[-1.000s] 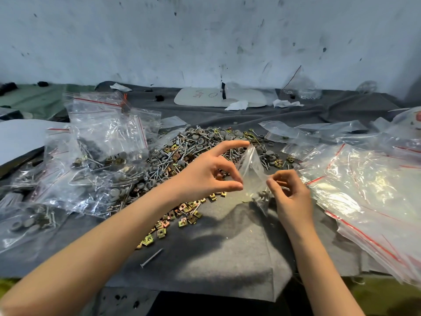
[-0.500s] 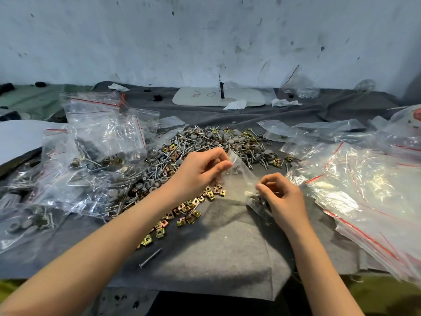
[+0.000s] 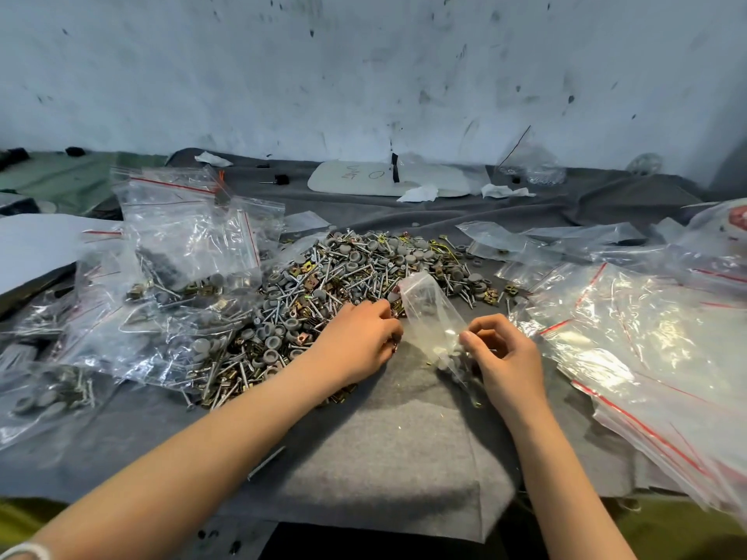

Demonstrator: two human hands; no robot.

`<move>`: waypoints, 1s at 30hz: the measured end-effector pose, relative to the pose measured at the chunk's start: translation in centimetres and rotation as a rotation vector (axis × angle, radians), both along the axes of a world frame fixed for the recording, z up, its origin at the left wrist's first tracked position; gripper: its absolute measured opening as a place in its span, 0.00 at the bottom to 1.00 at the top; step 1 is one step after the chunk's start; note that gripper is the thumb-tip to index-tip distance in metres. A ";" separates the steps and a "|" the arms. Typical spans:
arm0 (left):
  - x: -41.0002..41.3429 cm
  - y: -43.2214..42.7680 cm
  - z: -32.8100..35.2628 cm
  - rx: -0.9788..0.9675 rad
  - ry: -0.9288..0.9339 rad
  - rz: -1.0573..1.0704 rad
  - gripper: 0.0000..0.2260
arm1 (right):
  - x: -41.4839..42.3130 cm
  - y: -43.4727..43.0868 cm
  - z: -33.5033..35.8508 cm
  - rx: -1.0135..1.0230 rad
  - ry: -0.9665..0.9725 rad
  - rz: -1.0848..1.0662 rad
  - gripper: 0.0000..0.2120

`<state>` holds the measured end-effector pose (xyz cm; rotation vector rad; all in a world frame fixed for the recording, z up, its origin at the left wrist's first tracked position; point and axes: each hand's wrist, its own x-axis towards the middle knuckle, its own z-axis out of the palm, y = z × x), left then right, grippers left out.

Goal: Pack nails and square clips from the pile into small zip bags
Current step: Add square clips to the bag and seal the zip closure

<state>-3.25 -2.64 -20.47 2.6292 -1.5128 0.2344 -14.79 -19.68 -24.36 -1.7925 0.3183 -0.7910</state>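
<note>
A pile of nails, grey caps and brass square clips (image 3: 343, 272) lies on grey felt in the middle of the table. My right hand (image 3: 505, 357) pinches a small clear zip bag (image 3: 428, 313) by its lower part, and the bag's mouth points up and to the left. A few pieces show through the bag near my thumb. My left hand (image 3: 359, 337) rests palm down on the near edge of the pile, just left of the bag. Its fingers curl over square clips; what they hold is hidden.
Filled zip bags (image 3: 178, 268) are heaped on the left. A stack of empty red-striped zip bags (image 3: 646, 349) covers the right side. One loose nail (image 3: 266, 462) lies near the front. A white board (image 3: 388, 177) and paper scraps sit by the back wall.
My left hand let go of the bag's mouth and dropped to the clips at the pile's near edge. The right hand still holds the bag, which now leans left.
</note>
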 end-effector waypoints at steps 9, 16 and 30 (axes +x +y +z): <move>0.1 -0.3 0.5 -0.039 0.217 0.044 0.09 | -0.1 0.1 0.1 -0.009 0.000 0.009 0.13; -0.3 -0.1 1.0 -0.029 0.254 -0.079 0.09 | -0.2 0.1 0.2 -0.009 -0.002 0.008 0.13; 1.3 0.7 4.0 -0.591 0.446 0.051 0.09 | -0.2 0.1 0.1 -0.001 0.017 0.014 0.12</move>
